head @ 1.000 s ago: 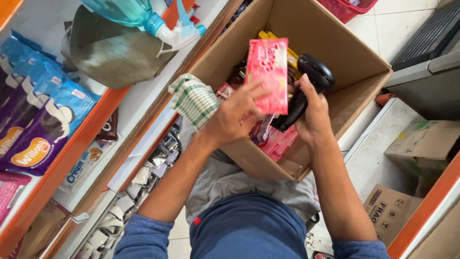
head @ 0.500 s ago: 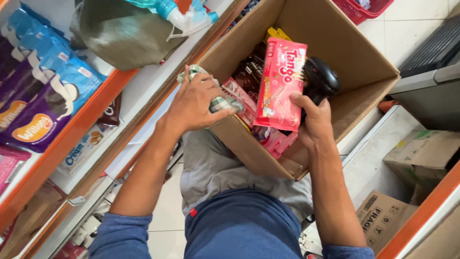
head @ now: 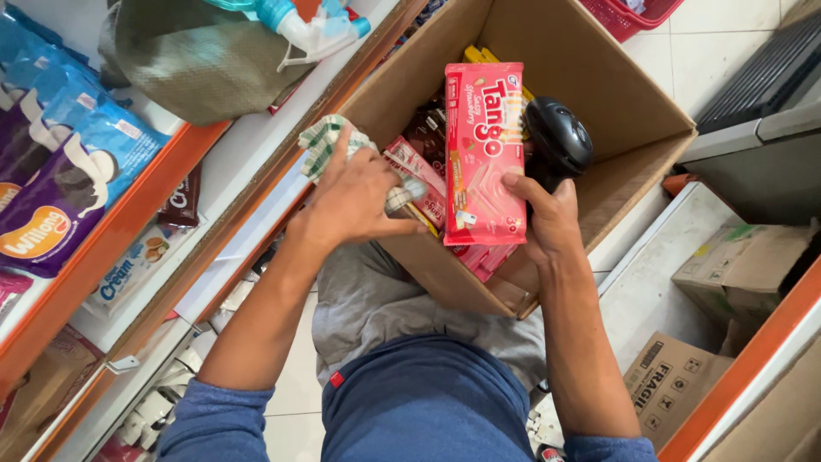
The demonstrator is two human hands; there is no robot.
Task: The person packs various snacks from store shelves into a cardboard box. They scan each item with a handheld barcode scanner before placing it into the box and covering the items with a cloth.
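My right hand (head: 547, 218) holds a flat pink snack packet (head: 483, 154) upright over an open cardboard box (head: 590, 60), together with a black handheld scanner (head: 558, 135) behind the packet. My left hand (head: 355, 201) grips a green-and-white checked cloth (head: 323, 141) lying on the box's left rim. Inside the box lie several more pink and dark snack packets (head: 419, 167). The box rests on my lap, above my blue shirt (head: 428, 402).
Orange-edged shelves (head: 111, 231) on the left carry blue and purple biscuit bags (head: 68, 171), a grey sack (head: 197, 60) and a spray bottle (head: 308, 26). Small cardboard boxes (head: 684, 376) sit on the lower right shelf. A red basket (head: 629, 13) stands on the tiled floor.
My left hand let go of the pink packet and moved left onto the checked cloth on the box rim. My right hand now holds the packet alone, with the scanner.
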